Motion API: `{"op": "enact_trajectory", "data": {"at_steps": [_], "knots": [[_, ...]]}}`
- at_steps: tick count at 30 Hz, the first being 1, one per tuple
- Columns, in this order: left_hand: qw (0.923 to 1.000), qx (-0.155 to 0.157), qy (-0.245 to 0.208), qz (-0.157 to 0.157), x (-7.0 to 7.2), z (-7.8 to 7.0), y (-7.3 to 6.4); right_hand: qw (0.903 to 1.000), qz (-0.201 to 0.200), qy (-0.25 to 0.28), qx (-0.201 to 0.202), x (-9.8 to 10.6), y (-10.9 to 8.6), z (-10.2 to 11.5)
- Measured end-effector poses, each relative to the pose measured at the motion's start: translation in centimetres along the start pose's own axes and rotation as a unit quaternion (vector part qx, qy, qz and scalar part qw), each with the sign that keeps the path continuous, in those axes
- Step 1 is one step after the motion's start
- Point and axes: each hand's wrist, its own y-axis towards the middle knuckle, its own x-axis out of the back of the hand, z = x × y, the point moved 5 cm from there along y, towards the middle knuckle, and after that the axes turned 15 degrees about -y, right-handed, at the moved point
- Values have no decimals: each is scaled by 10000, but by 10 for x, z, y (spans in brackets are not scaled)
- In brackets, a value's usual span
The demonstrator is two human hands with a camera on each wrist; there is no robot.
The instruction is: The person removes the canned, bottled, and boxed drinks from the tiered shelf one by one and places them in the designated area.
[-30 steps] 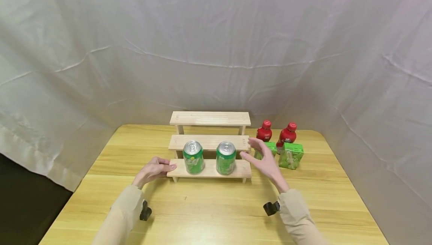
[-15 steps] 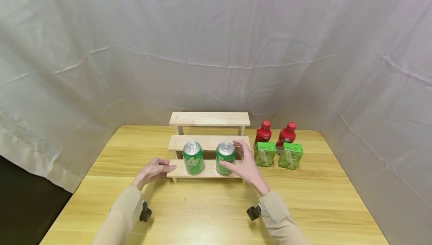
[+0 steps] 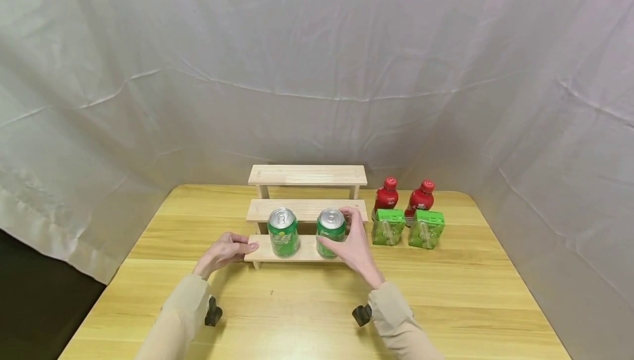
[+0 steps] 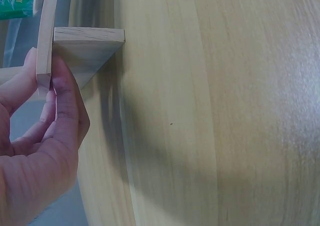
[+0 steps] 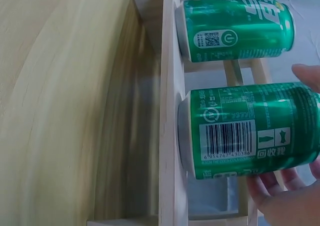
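Note:
A three-tier wooden shelf (image 3: 307, 175) stands on the table, with two green soda cans upright on its lowest step. My left hand (image 3: 227, 251) pinches the left end of that step, thumb above and fingers (image 4: 67, 103) underneath. The right can (image 3: 330, 219) is held by my right hand (image 3: 359, 250), thumb on its near side and fingers curled behind it. In the right wrist view this can (image 5: 235, 131) has its base on the step and its barcode showing. The left can (image 3: 283, 233) stands beside it, apart from both hands.
To the right of the shelf stand two green drink cartons (image 3: 388, 228). Behind them are two red bottles (image 3: 386, 197). A grey curtain (image 3: 317, 74) hangs behind the wooden table (image 3: 297, 310) and along its sides.
My right hand has moved left from beside the shelf to the right can and closed round it. The left hand stays on the step, and both cans stand where they were.

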Motion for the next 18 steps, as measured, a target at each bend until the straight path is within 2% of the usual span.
{"op": "enact_trajectory", "data": {"at_steps": [10,18], "knots": [[9999,-5,48,97,-2,-1,-2,9993,-312,-34,197,-2,0,4],[9999,-6,142,3,0,1,-1,9982,-496,-39,345,-2,-1,3]]}}
